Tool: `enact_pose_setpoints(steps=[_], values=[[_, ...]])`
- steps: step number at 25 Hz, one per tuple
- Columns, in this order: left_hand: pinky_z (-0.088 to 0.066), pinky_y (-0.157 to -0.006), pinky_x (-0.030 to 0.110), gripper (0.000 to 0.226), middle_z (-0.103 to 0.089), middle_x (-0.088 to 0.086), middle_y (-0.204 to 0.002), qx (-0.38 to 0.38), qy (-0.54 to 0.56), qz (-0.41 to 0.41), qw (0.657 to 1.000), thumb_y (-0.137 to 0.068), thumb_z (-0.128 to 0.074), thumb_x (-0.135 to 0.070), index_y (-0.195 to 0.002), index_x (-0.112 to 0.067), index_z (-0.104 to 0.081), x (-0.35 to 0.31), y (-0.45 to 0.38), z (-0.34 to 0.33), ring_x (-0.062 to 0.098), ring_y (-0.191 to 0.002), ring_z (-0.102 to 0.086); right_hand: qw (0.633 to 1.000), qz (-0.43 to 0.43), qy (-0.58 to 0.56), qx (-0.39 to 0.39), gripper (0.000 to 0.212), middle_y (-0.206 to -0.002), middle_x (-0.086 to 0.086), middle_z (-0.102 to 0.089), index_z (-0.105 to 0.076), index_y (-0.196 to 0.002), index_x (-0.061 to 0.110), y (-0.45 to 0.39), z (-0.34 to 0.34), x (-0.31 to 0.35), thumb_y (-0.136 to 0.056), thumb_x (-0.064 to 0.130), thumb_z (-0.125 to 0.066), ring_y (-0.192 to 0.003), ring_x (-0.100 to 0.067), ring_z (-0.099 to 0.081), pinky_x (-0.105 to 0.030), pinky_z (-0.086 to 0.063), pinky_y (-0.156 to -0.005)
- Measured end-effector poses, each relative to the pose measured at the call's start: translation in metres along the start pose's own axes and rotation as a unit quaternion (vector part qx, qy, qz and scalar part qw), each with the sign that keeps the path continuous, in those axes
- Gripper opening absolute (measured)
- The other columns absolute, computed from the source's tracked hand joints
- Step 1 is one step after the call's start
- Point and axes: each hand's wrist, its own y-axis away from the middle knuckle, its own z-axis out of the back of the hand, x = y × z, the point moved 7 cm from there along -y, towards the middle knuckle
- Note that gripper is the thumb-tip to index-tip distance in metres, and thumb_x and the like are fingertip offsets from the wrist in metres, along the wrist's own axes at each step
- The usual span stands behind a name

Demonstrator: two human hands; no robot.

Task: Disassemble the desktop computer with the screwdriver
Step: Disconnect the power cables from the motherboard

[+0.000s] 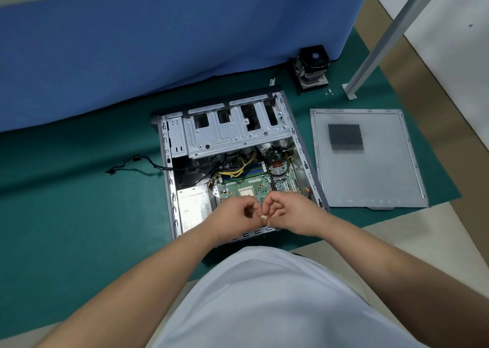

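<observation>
The open desktop case point(169, 178) lies on its side on a green mat, with the green motherboard point(254, 186), the drive cage point(232, 133) and the silver power supply point(193, 207) exposed. Above the case's near edge my left hand point(238, 215) and my right hand point(291, 212) meet. Both pinch a small pale connector point(263, 217) between their fingertips. No screwdriver is in view.
The removed side panel point(370, 162) lies flat to the right of the case. A CPU cooler with fan point(312, 67) and a few screws point(329, 91) sit at the back right. Black cables point(137, 162) trail left of the case. A blue cloth hangs behind; a metal post point(375, 46) stands right.
</observation>
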Motion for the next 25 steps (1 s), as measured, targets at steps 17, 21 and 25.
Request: enact_pose_setpoints(steps=[17,21,25], values=[[-0.043,-0.058,0.026,0.006,-0.06,-0.01,-0.075,0.034,-0.21,0.03,0.977,-0.084,-0.071,-0.024,-0.084,-0.022,-0.065,-0.004,0.005,0.014,0.004,-0.067,-0.052,0.993,-0.028,0.096,-0.058,0.007,-0.086,0.003,-0.069,-0.069,-0.09,0.025,-0.004,0.012,-0.002,-0.09,0.019,-0.074,-0.073,-0.006,-0.061,-0.036,-0.059,-0.075],[-0.048,-0.067,0.028,0.007,-0.063,-0.008,-0.084,0.03,-0.221,0.053,0.973,-0.086,-0.07,-0.023,-0.084,-0.022,-0.064,-0.003,0.001,0.015,0.012,-0.079,-0.058,0.989,-0.035,0.123,-0.077,0.008,-0.072,0.009,-0.064,-0.068,-0.089,0.024,-0.005,0.013,-0.003,-0.094,0.02,-0.066,-0.052,0.0,-0.054,-0.027,-0.053,-0.05],[-0.049,-0.068,0.027,0.017,-0.064,-0.012,-0.082,0.073,-0.217,0.048,0.972,-0.09,-0.073,-0.03,-0.078,-0.029,-0.06,0.003,0.005,0.016,0.011,-0.078,-0.06,0.984,-0.042,0.146,-0.088,0.006,-0.078,0.009,-0.066,-0.069,-0.092,0.023,-0.008,0.014,-0.004,-0.096,0.022,-0.063,-0.053,0.004,-0.058,-0.017,-0.048,-0.048]])
